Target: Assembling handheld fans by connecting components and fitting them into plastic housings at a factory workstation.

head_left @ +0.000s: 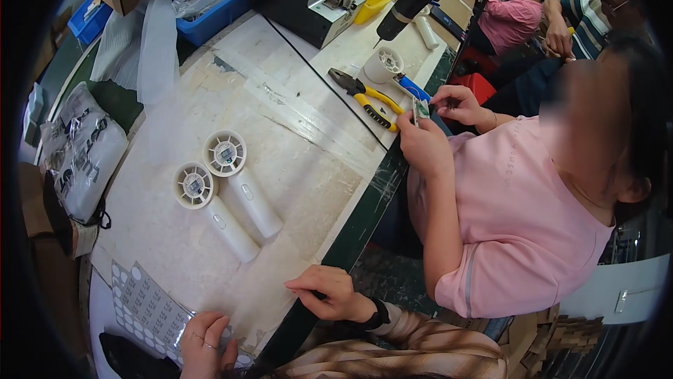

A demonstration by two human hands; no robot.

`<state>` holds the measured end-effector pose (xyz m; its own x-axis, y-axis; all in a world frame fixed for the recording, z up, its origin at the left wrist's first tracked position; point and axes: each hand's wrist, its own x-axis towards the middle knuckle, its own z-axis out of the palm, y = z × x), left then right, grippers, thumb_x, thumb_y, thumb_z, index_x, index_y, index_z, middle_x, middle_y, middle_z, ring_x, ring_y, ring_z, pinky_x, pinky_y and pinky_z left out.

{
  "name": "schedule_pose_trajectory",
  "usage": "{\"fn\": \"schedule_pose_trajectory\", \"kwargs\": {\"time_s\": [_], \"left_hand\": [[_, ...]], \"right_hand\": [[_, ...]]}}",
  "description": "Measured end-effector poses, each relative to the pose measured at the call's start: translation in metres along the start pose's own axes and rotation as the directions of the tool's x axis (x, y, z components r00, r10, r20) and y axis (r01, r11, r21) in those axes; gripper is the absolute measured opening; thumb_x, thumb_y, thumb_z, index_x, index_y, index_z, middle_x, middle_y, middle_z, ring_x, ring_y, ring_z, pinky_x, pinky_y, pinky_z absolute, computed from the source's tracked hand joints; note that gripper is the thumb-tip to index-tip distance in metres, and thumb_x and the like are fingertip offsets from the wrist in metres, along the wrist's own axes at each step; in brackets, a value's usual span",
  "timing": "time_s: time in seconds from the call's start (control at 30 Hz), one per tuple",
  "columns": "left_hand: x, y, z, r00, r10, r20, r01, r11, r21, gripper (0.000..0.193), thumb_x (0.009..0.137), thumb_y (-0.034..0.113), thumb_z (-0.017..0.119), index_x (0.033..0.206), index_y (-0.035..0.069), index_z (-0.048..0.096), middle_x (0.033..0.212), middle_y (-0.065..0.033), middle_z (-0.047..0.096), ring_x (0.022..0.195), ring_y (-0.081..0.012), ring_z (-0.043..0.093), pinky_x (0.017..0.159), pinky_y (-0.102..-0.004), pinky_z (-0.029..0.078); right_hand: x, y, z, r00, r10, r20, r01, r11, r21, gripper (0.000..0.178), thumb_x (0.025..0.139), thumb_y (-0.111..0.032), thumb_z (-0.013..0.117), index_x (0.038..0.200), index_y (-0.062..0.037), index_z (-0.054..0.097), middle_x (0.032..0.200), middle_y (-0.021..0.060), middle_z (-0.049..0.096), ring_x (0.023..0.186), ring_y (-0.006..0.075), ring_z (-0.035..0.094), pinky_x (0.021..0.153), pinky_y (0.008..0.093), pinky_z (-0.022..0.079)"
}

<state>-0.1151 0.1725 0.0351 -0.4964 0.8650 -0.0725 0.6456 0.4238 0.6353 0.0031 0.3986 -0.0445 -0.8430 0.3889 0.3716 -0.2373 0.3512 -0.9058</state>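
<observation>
My left hand (202,345) is over a grey sheet of round white stickers (148,303), its fingers bent and its thumb apart from them, with the sheet showing in the gap. Near the table's front edge, my right hand (329,293) has its fingers drawn together towards the thumb; anything between the fingertips is too small to make out. Two white handheld fans (235,230) (256,205) lie side by side beyond my hands. Their round heads point away from me, and their handles angle towards my right hand.
Yellow-handled pliers (371,102), another fan (384,65) and a hanging electric screwdriver (413,4) are farther off. A co-worker in pink (519,218) holds a small part at the right. A plastic-wrapped bundle (87,151) and a blue bin (214,18) line the left side.
</observation>
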Motion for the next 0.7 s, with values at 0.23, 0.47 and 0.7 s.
{"fn": "schedule_pose_trajectory", "kwargs": {"time_s": [0.23, 0.47, 0.7], "left_hand": [[0.0, 0.008, -0.003, 1.0, -0.024, -0.002, 0.024, 1.0, -0.002, 0.05, 0.057, -0.005, 0.064, 0.104, 0.002, 0.05, 0.104, -0.0157, 0.052, 0.095, -0.0338, 0.052, 0.083, -0.0381, 0.043], [-0.002, 0.009, -0.004, 0.999, -0.03, -0.01, 0.03, 1.0, 0.003, 0.045, 0.06, -0.004, 0.063, 0.103, 0.002, 0.051, 0.104, -0.0152, 0.052, 0.096, -0.0333, 0.051, 0.084, -0.0378, 0.042], [-0.001, 0.01, -0.005, 0.999, -0.051, -0.002, 0.051, 0.999, -0.006, 0.043, 0.062, -0.003, 0.063, 0.103, 0.002, 0.051, 0.104, -0.015, 0.052, 0.097, -0.0333, 0.051, 0.085, -0.0386, 0.042]], "right_hand": [[0.0, -0.001, 0.001, 1.0, -0.014, 0.013, 0.014, 1.0, -0.01, 0.026, 0.072, 0.008, 0.06, 0.096, -0.0003, 0.063, 0.073, 0.0093, 0.061, 0.06, 0.022, 0.058, 0.054, 0.029, 0.044], [0.001, -0.002, 0.002, 1.0, -0.016, 0.012, 0.016, 0.999, -0.031, 0.025, 0.072, 0.008, 0.06, 0.095, -0.0006, 0.063, 0.072, 0.0094, 0.061, 0.06, 0.0214, 0.058, 0.054, 0.0283, 0.044], [0.001, -0.002, 0.002, 1.0, -0.001, 0.017, 0.001, 0.999, -0.049, 0.024, 0.071, 0.008, 0.06, 0.093, 0.0001, 0.064, 0.072, 0.0094, 0.062, 0.06, 0.0209, 0.059, 0.054, 0.0272, 0.045]]}}
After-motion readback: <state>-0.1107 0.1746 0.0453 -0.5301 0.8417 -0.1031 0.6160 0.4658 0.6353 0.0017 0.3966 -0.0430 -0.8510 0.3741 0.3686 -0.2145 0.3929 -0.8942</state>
